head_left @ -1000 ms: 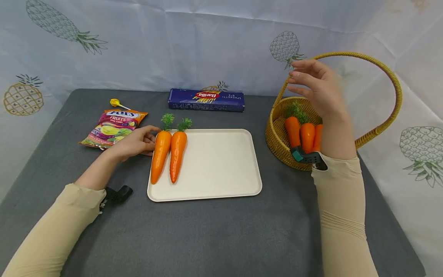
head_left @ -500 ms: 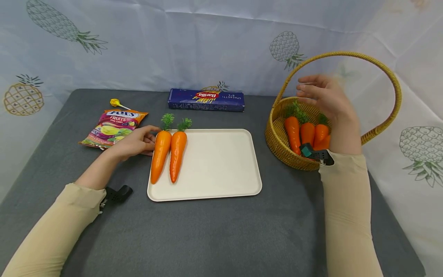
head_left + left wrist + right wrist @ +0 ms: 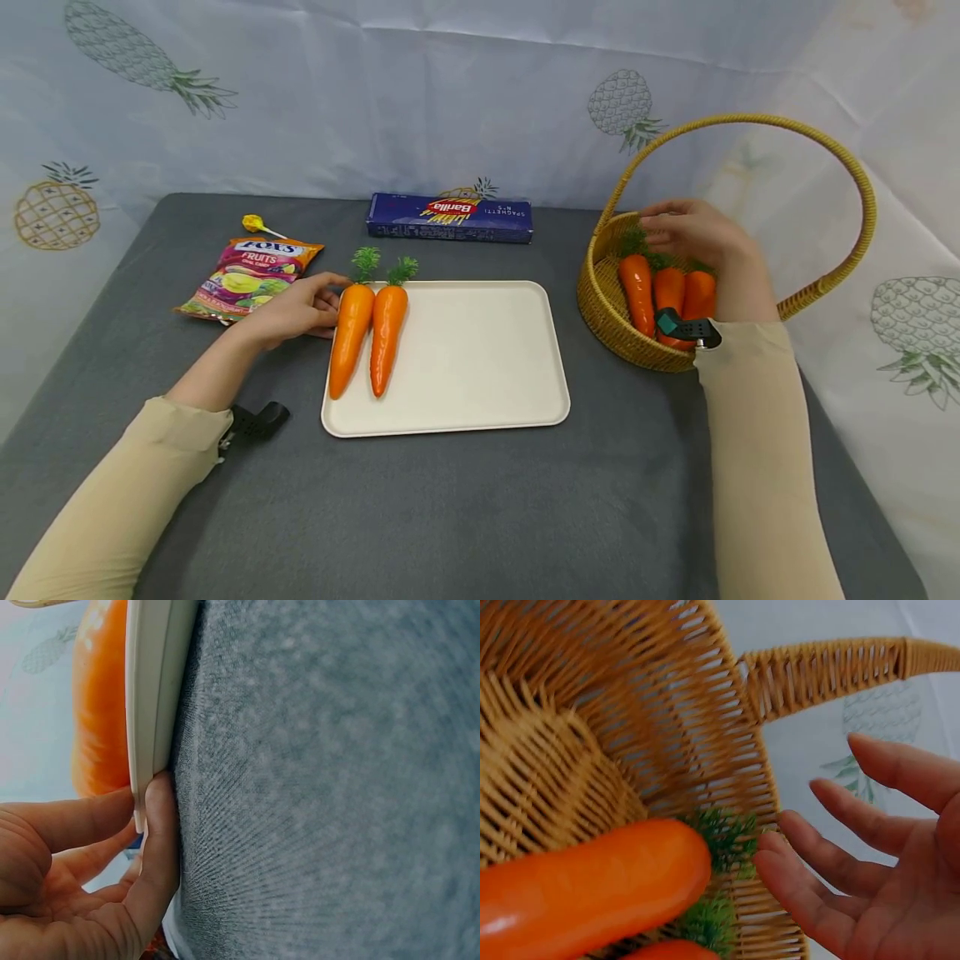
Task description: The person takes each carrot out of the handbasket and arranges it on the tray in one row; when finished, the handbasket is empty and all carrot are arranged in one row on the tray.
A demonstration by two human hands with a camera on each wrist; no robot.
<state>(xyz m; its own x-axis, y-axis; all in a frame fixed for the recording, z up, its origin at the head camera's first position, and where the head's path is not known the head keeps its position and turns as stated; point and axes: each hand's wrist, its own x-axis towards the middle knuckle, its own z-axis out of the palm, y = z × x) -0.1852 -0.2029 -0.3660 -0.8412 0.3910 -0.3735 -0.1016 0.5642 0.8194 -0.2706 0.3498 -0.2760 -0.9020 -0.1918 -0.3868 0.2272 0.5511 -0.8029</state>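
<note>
"Where was the left hand (image 3: 296, 310)?"

"Its fingers pinched the left rim of a cream tray (image 3: 480, 358) on the desk (image 3: 465, 508); two carrots (image 3: 351, 342) lay on the tray."

"And the right hand (image 3: 701, 233)?"

"Its fingers hung spread over a wicker basket (image 3: 600, 323) holding three visible carrots (image 3: 637, 292)."

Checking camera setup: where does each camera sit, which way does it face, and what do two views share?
Head: on the head, facing forward and down at tray and basket; left hand, right hand, sleeves show.
Left wrist: worn there, facing the tray's edge; left hand pinches it.
Right wrist: worn there, facing into the basket; right hand shows.
Shared: head and right wrist both show the basket.
</note>
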